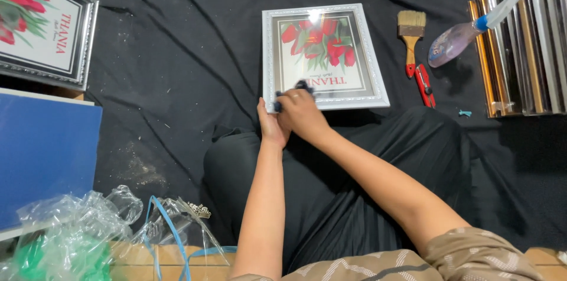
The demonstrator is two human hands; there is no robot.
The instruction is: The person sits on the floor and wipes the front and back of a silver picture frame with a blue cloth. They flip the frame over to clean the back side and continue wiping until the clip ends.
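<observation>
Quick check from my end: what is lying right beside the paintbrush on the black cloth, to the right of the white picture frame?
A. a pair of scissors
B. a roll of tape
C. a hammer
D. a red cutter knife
D. A red cutter knife lies just below and beside the paintbrush, right of the white picture frame; no scissors, tape or hammer shows there.

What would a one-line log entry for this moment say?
left hand: steadies white frame corner | right hand: presses dark cloth on glass | nearby: paintbrush, spray bottle
</observation>
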